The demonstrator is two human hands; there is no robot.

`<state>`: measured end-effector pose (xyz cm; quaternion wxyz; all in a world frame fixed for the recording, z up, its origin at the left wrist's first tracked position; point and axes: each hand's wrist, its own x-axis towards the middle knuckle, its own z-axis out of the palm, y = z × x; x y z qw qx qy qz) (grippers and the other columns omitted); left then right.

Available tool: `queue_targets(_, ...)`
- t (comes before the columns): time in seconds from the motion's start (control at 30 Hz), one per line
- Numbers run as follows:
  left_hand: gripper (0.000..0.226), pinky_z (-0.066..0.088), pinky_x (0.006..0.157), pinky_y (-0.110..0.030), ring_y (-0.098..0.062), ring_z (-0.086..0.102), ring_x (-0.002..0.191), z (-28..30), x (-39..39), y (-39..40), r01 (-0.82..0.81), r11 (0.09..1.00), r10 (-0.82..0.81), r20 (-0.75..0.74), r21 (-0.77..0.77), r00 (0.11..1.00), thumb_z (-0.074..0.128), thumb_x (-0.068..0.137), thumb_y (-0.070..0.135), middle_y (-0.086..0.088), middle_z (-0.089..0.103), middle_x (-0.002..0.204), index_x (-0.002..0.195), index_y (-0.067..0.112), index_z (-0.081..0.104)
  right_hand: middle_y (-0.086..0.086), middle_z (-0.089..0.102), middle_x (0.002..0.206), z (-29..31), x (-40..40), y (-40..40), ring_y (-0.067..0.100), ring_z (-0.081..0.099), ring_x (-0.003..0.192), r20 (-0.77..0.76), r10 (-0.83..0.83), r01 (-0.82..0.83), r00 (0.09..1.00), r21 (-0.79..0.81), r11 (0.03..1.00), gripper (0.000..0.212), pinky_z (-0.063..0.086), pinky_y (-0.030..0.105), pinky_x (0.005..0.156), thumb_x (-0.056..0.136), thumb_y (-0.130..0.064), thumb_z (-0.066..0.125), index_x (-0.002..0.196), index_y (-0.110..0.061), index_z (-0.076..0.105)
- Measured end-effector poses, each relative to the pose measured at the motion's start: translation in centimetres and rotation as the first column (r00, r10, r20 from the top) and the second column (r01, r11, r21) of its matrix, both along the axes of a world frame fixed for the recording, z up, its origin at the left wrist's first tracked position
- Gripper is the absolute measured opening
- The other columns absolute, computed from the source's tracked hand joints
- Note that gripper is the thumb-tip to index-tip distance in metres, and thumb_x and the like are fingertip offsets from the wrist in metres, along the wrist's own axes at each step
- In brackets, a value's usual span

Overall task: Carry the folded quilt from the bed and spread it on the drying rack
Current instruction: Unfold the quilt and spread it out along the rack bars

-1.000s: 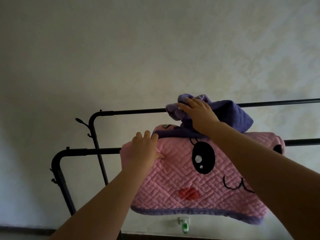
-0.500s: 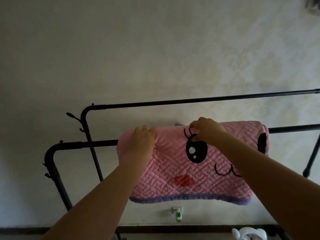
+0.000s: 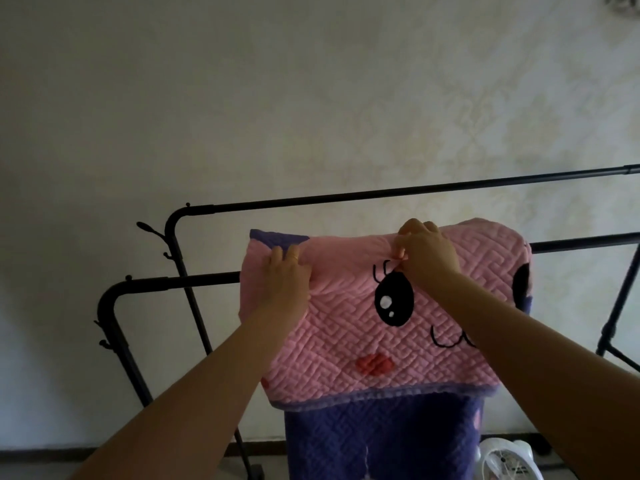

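Observation:
A pink quilt with a cartoon face and purple edging hangs over the near bar of a black drying rack. A purple layer of the quilt hangs lower, below the pink flap. My left hand pinches the pink top fold near its left corner. Further right, my right hand grips the top fold just above the black eye. Both forearms reach up from the bottom of the view.
The rack's higher far bar runs behind the quilt, close to a pale wall. Hooks stick out at the rack's left end. A white fan stands on the floor at the lower right, beside the rack's right leg.
The purple part that was bunched over the far bar has come down; a purple layer now hangs below the pink flap. Both hands have shifted to gripping the top fold.

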<state>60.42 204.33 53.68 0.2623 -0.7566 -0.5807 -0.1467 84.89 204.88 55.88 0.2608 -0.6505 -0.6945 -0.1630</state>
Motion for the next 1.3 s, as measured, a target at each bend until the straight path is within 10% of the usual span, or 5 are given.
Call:
queue_targets(0.33,0.005,0.017,0.115,-0.059,-0.042,0.009,0.143,-1.3,0.7,-2.6,0.05,0.99,-0.035,0.106,-0.135,0.994,0.063,0.088,0.015,-0.007,0.012,0.16,0.085,0.018,0.066,-0.004,0.056,0.134,-3.2,0.4,-2.8,0.026,0.05,0.126,-0.096,0.081,-0.079,0.992,0.023,0.997,0.015,0.023,0.057,0.113,0.08,-0.006,0.067,0.088,-0.018,0.07)
queue_targets(0.53,0.008,0.003,0.106,-0.074,-0.048,-0.026,0.138,-1.6,0.4,-4.5,-0.064,0.948,0.03,-0.114,-0.311,0.993,0.058,0.09,0.028,0.0,-0.019,0.159,0.085,0.03,0.064,-0.008,0.003,0.162,-2.9,0.4,-5.0,0.025,-0.019,0.147,0.08,0.034,-0.015,0.996,-0.22,0.975,0.006,-0.016,0.066,0.107,0.083,-0.029,0.071,0.082,-0.033,0.066)
queue_targets(0.9,0.015,-0.007,0.105,-0.074,-0.042,-0.024,0.141,-1.4,-0.8,-6.4,0.029,0.877,-0.063,-0.055,-0.479,0.996,0.065,0.076,0.03,0.002,-0.012,0.161,0.068,0.025,0.053,-0.007,-0.01,0.162,-2.6,0.2,-7.9,0.03,-0.028,0.143,0.112,0.087,-0.032,0.99,-0.421,0.906,0.02,-0.01,0.076,0.104,0.079,-0.031,0.074,0.074,-0.037,0.056)
queue_targets(1.03,0.024,0.002,0.113,-0.066,-0.035,-0.004,0.147,-1.3,-0.2,-6.7,0.129,0.926,-0.1,0.099,-0.354,0.99,0.066,0.081,0.043,-0.002,-0.002,0.162,0.098,0.027,0.064,-0.006,-0.017,0.161,-3.2,0.2,-8.8,0.03,-0.03,0.142,0.067,0.065,-0.034,0.996,-0.381,0.924,0.018,-0.005,0.076,0.105,0.079,-0.034,0.074,0.09,-0.041,0.061)
queue_targets(1.3,0.087,0.012,0.114,-0.061,-0.04,0.005,0.146,-0.9,2.3,-4.7,0.058,0.96,-0.024,0.126,-0.274,0.992,0.061,0.088,0.045,-0.013,0.002,0.161,0.152,0.034,0.003,-0.005,-0.021,0.16,-3.2,1.2,-8.6,0.032,-0.023,0.145,0.046,0.009,0.012,0.999,-0.438,0.899,0.093,0.001,0.076,0.106,0.084,-0.035,0.072,0.151,-0.043,0.009)
